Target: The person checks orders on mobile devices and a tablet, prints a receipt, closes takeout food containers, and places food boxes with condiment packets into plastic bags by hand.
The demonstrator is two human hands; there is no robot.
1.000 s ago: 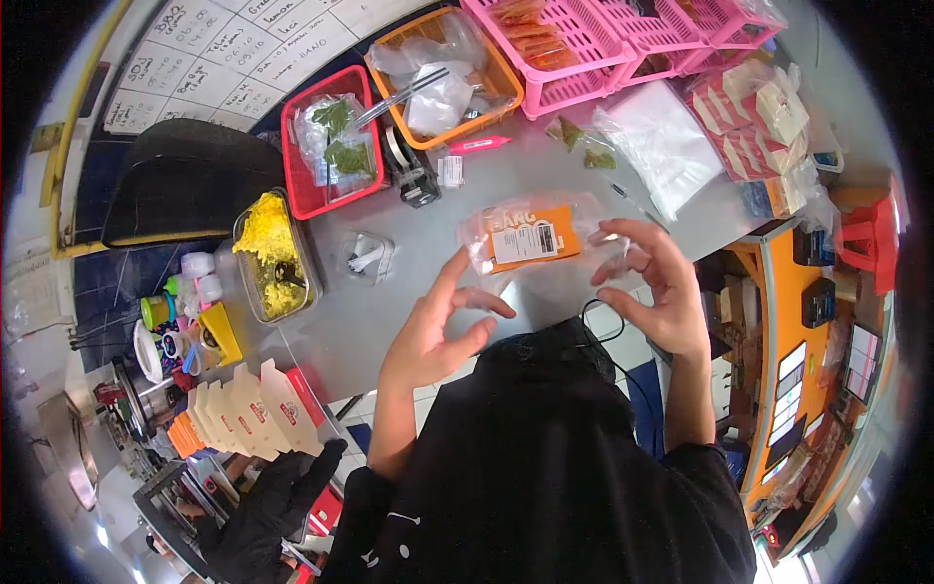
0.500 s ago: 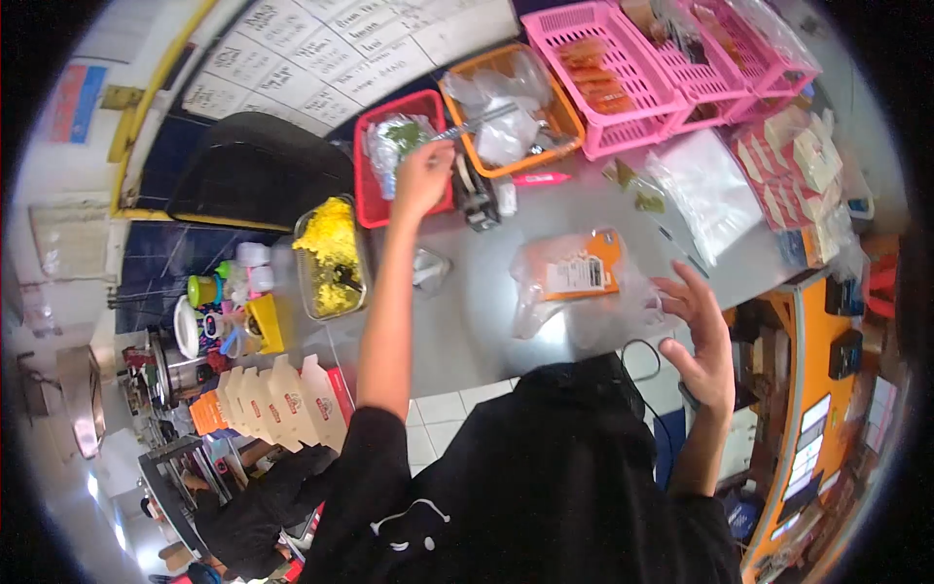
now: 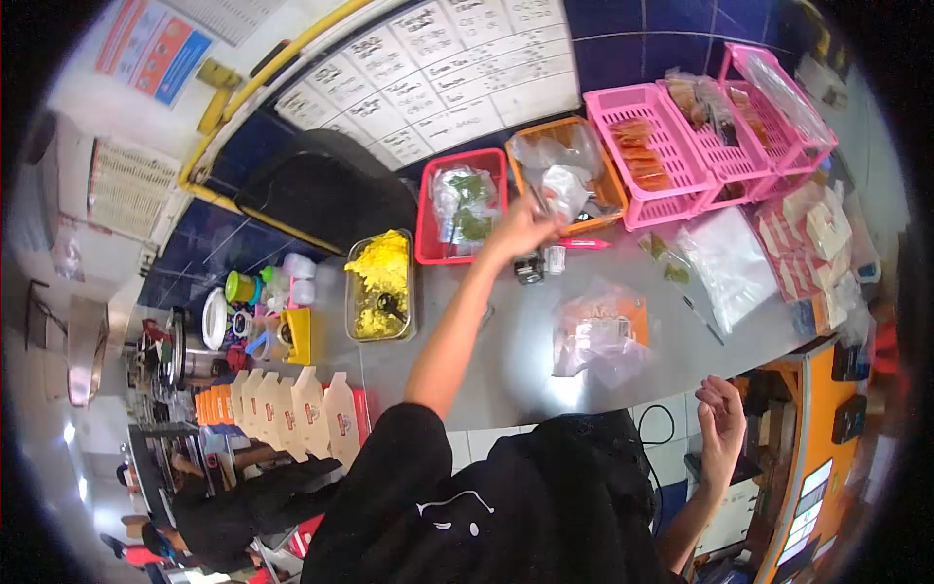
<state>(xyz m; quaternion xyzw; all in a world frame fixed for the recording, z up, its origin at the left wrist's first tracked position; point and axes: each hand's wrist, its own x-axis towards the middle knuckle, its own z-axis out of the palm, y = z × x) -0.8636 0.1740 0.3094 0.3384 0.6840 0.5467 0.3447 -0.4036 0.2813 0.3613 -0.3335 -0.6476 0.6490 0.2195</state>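
My left hand (image 3: pixel 525 232) reaches to the front edge of the orange basket (image 3: pixel 617 200), its fingers closed around a thin dark item too small to make out. Plastic bags (image 3: pixel 566 187) lie in that basket. Below it, a black object (image 3: pixel 528 269) and a small white item (image 3: pixel 555 260) rest on the metal table beside a pink marker (image 3: pixel 586 243). My right hand (image 3: pixel 720 423) hangs past the table's front edge, fingers loosely curled and apart, holding nothing. Nearest to it on the table is an orange packet (image 3: pixel 630 313) in clear plastic (image 3: pixel 608 355).
Left of the basket stand a red basket (image 3: pixel 424 219) and a container of yellow food (image 3: pixel 379 268). Pink crates (image 3: pixel 662 200), clear bags (image 3: pixel 730 268) and a pen (image 3: pixel 702 321) are at right. Folded boxes (image 3: pixel 306 414) stand lower left, near a person in black (image 3: pixel 243 506).
The view has shifted. My left hand has moved from the red basket's right edge to the orange basket. My right hand has drawn back from the plastic-wrapped packet.
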